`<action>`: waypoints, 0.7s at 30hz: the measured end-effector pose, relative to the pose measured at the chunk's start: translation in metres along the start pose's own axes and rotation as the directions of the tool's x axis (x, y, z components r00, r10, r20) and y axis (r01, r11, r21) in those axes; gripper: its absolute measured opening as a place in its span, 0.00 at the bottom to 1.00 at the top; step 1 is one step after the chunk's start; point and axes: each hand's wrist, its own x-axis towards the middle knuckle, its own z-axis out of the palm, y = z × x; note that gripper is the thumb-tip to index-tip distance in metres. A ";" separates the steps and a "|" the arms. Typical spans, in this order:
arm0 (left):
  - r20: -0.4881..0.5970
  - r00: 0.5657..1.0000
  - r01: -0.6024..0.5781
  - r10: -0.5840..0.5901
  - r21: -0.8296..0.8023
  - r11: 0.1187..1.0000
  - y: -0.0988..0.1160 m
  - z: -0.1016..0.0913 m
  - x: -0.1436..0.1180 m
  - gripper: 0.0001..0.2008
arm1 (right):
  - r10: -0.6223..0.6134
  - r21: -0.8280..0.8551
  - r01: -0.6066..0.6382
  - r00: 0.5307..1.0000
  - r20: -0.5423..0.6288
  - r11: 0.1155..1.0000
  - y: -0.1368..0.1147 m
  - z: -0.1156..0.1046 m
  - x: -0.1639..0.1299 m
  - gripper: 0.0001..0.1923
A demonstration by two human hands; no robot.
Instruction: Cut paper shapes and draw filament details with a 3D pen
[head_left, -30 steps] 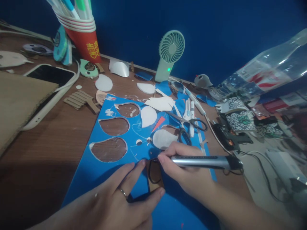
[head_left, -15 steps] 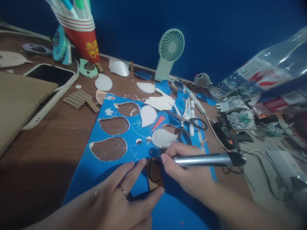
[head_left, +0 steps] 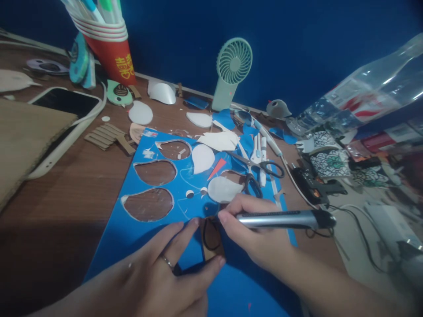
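A small piece of brown cardboard (head_left: pixel 213 253) with a curved black line lies on the blue sheet (head_left: pixel 132 246). My left hand (head_left: pixel 165 268) has its fingers spread, with the index fingertip and thumb pressing at the cardboard's left and lower edges. Something dark shows beneath its ringed finger; I cannot make out what. My right hand (head_left: pixel 254 233) is closed around a silver-and-black utility knife (head_left: pixel 280 219), its front end at the cardboard's top right. The knife's tip is hidden by my fingers. White leaf-shaped cutouts (head_left: pixel 202 159) and scissors (head_left: pixel 254 168) lie just beyond.
At the back stand a pale green fan (head_left: pixel 232 72) and red paper cups (head_left: pixel 110 57) holding pens. A phone (head_left: pixel 68 102) and cardboard sheet (head_left: pixel 29 141) lie left. A plastic bottle (head_left: pixel 366 97) and glue gun (head_left: pixel 319 187) are on the right.
The whole view has shifted slightly. My right hand and the knife have moved a little left over the cardboard; my left hand stays pressed down.
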 end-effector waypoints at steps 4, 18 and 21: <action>-0.044 0.999 -0.020 0.021 0.018 1.000 -0.001 0.001 0.001 0.05 | -0.014 -0.043 0.014 1.000 -0.004 0.999 -0.001 0.000 0.001 0.13; -0.018 1.000 -0.006 0.006 -0.024 1.000 -0.002 0.000 -0.001 0.07 | 0.002 0.000 -0.002 1.000 0.021 1.000 0.001 0.000 0.001 0.14; -0.040 0.999 -0.009 0.008 -0.014 1.000 -0.002 0.000 -0.001 0.08 | 0.013 0.062 -0.016 0.999 0.036 0.998 0.001 -0.001 0.000 0.14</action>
